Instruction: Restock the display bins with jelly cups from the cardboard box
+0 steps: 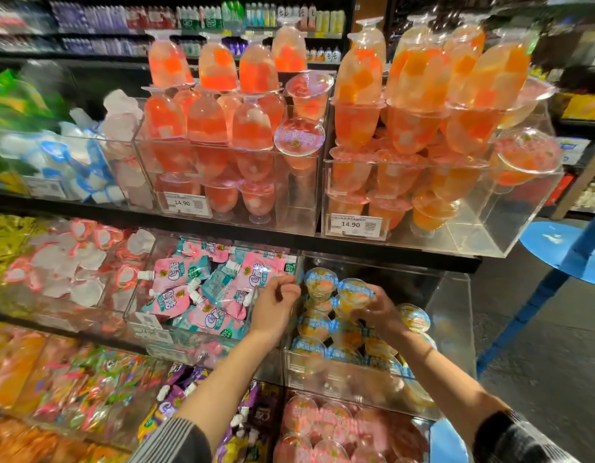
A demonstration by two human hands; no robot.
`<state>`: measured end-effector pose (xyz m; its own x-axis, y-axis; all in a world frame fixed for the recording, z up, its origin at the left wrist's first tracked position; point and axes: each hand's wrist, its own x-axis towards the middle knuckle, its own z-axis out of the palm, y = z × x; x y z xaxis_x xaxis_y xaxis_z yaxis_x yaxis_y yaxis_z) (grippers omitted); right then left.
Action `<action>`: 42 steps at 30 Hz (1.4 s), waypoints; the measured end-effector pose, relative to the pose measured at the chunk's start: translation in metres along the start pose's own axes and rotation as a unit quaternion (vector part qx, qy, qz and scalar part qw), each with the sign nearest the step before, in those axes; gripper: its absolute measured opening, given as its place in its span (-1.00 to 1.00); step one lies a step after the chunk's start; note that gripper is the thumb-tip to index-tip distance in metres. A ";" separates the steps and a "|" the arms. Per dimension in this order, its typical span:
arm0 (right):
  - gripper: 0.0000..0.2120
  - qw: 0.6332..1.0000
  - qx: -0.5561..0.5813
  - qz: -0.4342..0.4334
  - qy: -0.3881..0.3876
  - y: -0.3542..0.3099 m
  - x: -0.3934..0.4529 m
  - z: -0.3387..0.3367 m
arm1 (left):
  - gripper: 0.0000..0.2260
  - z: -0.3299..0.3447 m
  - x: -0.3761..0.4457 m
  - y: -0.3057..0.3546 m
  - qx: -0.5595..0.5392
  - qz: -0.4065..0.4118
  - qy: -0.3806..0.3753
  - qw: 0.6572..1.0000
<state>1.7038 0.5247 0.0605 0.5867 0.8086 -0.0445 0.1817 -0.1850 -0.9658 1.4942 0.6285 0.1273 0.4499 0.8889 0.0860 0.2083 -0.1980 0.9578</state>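
A clear acrylic display bin point(453, 332) on the middle shelf holds several orange jelly cups with blue-and-white lids point(314, 325). My right hand point(378, 310) grips one such jelly cup point(354, 292) over the pile inside the bin. My left hand point(276, 307) hovers at the bin's left wall with its fingers loosely curled; it holds nothing that I can see. One more cup point(319, 282) sits on top of the pile between my hands. The cardboard box is out of view.
Pink and teal jelly pouches point(202, 295) fill the bin to the left. The shelf above carries bins of tall red and orange goblet jellies point(219, 128) with 14.90 price tags point(351, 225). Pink-lidded cups point(322, 432) fill the bin below. A blue floor marking point(563, 248) lies at the right.
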 end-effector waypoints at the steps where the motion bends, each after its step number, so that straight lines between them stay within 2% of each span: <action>1: -0.53 1.000 0.017 -0.009 -0.016 -0.001 0.002 0.002 | -0.81 -0.001 -0.001 0.000 -0.004 0.005 -0.004 1.000; 5: -0.46 0.994 0.097 0.048 0.013 0.001 0.017 0.003 | -0.79 -0.005 -0.008 -0.002 -0.037 0.018 -0.030 0.999; 6: -0.48 0.994 0.092 0.053 0.015 0.000 0.018 0.004 | -0.78 -0.006 -0.008 -0.004 -0.043 0.019 -0.038 0.998; 10: -0.29 0.996 0.026 0.071 0.045 0.007 0.024 0.004 | -0.73 -0.013 -0.005 -0.008 -0.042 -0.002 -0.061 0.997; 12: -0.25 0.993 0.012 0.091 0.071 -0.011 0.016 0.009 | -0.72 -0.019 -0.009 -0.007 -0.046 -0.020 -0.071 0.996; 13: -0.26 0.989 -0.001 0.121 0.087 -0.021 0.011 0.011 | -0.73 -0.022 -0.012 -0.007 -0.044 -0.026 -0.078 0.996; 15: -0.51 0.974 -0.093 0.171 0.114 -0.041 -0.003 0.014 | -0.75 -0.034 -0.019 -0.005 -0.024 -0.023 -0.104 0.994; 17: -0.70 0.958 -0.204 0.187 0.072 -0.055 -0.021 0.018 | -0.77 -0.053 -0.028 -0.001 0.015 -0.013 -0.138 0.990; 20: -0.84 0.933 -0.326 0.153 -0.009 -0.076 -0.054 0.036 | -0.78 -0.091 -0.048 0.001 0.038 -0.004 -0.162 0.986; 21: -0.90 0.938 -0.322 0.127 -0.029 -0.085 -0.068 0.046 | -0.79 -0.106 -0.056 0.001 0.048 0.002 -0.172 0.984; 23: -0.84 0.965 -0.234 0.094 -0.067 -0.103 -0.096 0.075 | -0.82 -0.139 -0.075 -0.002 0.073 0.015 -0.196 0.978; 26: -0.74 0.965 -0.229 0.056 -0.118 -0.130 -0.134 0.134 | -0.85 -0.197 -0.113 -0.003 0.112 0.028 -0.216 0.970; 30: -0.75 0.938 -0.289 -0.007 -0.191 -0.157 -0.197 0.245 | -0.86 -0.296 -0.191 -0.018 0.130 0.004 -0.170 0.977; 33: -0.91 0.915 -0.305 -0.034 -0.261 -0.170 -0.255 0.333 | -0.85 -0.377 -0.259 -0.041 0.161 -0.030 -0.106 0.981; 36: -0.85 0.893 -0.300 -0.073 -0.326 -0.182 -0.315 0.424 | -0.82 -0.458 -0.340 -0.072 0.182 -0.082 -0.035 0.979; 39: -0.96 0.853 -0.307 -0.145 -0.395 -0.201 -0.384 0.505 | -0.85 -0.531 -0.430 -0.102 0.161 -0.153 0.050 0.974; 42: -0.90 0.798 -0.304 -0.197 -0.482 -0.219 -0.457 0.577 | -0.85 -0.591 -0.524 -0.119 0.141 -0.218 0.141 0.955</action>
<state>0.9409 0.5182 0.1454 -0.4358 0.8711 -0.2265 0.7234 0.1892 -0.6640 0.7204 0.4305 0.1308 0.0236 0.9805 -0.1951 0.5652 0.1478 0.8116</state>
